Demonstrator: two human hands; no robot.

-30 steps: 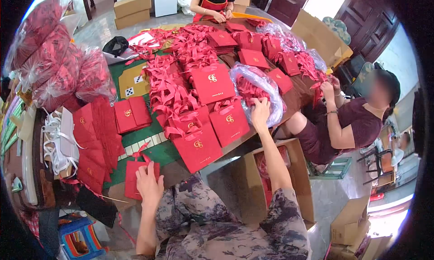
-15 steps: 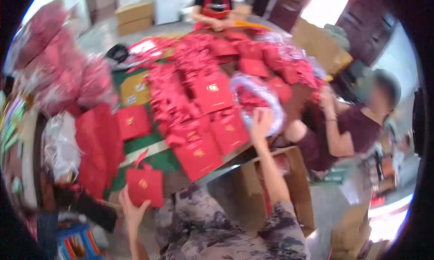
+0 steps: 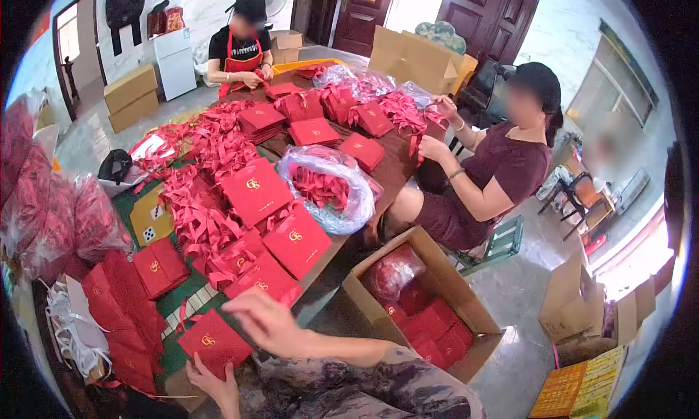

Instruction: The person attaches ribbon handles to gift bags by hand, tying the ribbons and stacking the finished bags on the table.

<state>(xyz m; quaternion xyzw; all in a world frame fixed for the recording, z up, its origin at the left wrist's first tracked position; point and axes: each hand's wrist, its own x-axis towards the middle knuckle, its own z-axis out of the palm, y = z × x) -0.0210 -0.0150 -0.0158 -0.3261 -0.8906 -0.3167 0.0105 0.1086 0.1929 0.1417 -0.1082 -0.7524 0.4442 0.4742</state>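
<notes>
Low at the table's near edge, my left hand [image 3: 215, 390] is closed on the bottom edge of a red paper gift bag [image 3: 212, 344] with a gold logo. A short red ribbon shows at the bag's top left. Just right of this bag, over my lap, is my right hand [image 3: 268, 324], its bent fingers pointing toward the bag and blurred; whether anything is between them I cannot make out. Beyond the hands lie stacked red gift bags [image 3: 297, 240] and a heap of red ribbons [image 3: 193, 219]. A clear plastic bag [image 3: 354, 209] holds more red ribbons.
An open cardboard box [image 3: 466, 364] with red bags inside stands at my right. One person [image 3: 502, 153] sits at the table's right, handling ribbon; another [image 3: 240, 55] works at the far side. Full plastic sacks [image 3: 44, 215] and folded red bags [image 3: 120, 310] are on the left.
My right hand has drawn back from the plastic bag of ribbons to beside the held gift bag. My left hand still holds the gift bag. The view has turned toward the right.
</notes>
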